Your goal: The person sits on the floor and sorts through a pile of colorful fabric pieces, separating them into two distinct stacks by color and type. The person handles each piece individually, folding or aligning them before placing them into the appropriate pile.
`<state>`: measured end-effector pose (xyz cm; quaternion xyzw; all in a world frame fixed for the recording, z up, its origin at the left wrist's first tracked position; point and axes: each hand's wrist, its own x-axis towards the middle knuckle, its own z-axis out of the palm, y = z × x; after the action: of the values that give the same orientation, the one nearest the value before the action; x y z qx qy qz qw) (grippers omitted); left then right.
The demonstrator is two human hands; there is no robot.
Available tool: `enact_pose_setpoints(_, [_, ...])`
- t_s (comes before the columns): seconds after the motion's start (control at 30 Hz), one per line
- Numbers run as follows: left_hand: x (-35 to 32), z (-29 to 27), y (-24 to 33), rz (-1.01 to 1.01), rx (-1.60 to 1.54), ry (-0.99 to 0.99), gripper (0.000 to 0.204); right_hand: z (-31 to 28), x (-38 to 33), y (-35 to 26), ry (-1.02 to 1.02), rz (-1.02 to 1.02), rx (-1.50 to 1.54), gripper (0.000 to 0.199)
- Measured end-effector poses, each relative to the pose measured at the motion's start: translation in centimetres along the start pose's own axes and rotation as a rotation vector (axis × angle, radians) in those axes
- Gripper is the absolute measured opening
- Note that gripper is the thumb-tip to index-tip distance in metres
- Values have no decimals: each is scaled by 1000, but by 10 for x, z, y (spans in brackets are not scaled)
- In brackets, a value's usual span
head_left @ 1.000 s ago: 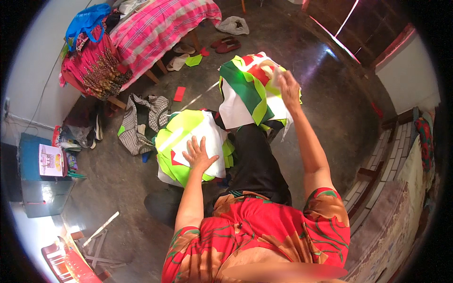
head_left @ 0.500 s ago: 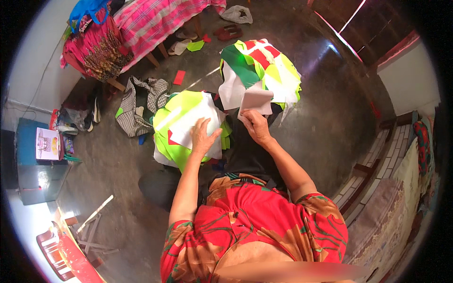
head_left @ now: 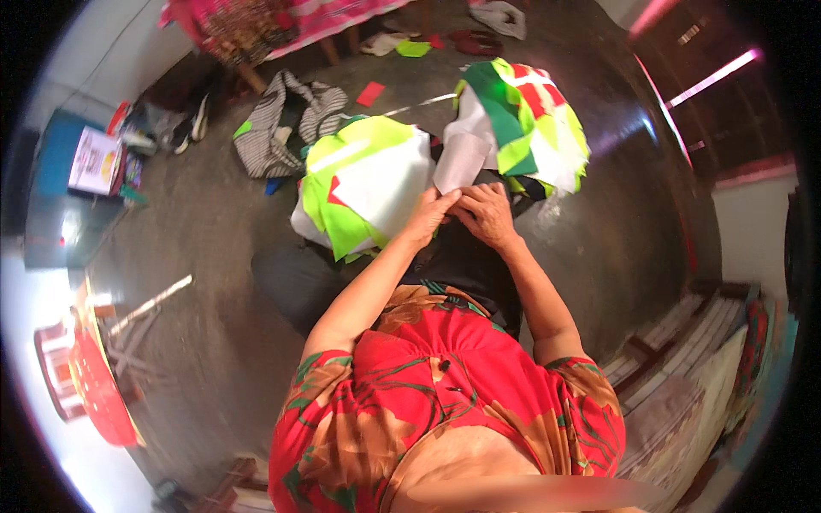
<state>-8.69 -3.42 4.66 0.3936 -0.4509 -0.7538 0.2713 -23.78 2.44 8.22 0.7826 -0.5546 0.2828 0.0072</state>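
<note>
My left hand (head_left: pixel 430 215) and my right hand (head_left: pixel 487 210) meet above my dark lap, both pinching the lower edge of a pale grey-white sheet (head_left: pixel 462 157). Just left of my left hand lies a pile of white, lime-green and red sheets (head_left: pixel 363 184). Beyond my right hand sits a second heap of green, red, yellow and white sheets (head_left: pixel 526 120). My fingers cover the sheet's near edge.
A striped cloth (head_left: pixel 278 124) lies on the grey floor at the back left, with a red scrap (head_left: pixel 370 93) beside it. A pink-covered table (head_left: pixel 282 21) stands at the far edge. A red plastic basket (head_left: pixel 94 385) is at the left; stacked boards (head_left: pixel 684 359) at the right.
My right hand drew a pale sheet from the far heap toward my lap. My left hand left the left pile and joined it on the sheet.
</note>
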Motion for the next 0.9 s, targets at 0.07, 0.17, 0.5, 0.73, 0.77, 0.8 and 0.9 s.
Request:
enact_pose_setpoints(0.07, [10, -5, -19, -43, -33, 79, 45, 2, 2, -1, -25, -27, 13, 15])
enact_pose_setpoints(0.17, [16, -18, -32, 9, -26, 63, 30, 1, 2, -1, -35, 11, 57, 13])
enact_pose_setpoints(0.5, [4, -61, 5, 170, 187, 320, 24, 5, 5, 2, 6, 67, 79, 8])
enact_pose_setpoints(0.73, [42, -83, 87, 427, -49, 180, 28, 6, 5, 3, 34, 74, 70, 8])
enact_pose_setpoints(0.77, [43, -83, 103, 436, -143, 121, 31, 5, 4, 4, 39, 77, 68, 8])
enact_pose_setpoints(0.8, [47, -86, 111, 478, -208, 92, 30, 5, 5, 4, 44, 77, 69, 8])
enact_pose_setpoints(0.9, [64, -111, 107, 537, -20, 230, 22, 4, 7, 1, 35, 78, 64, 9])
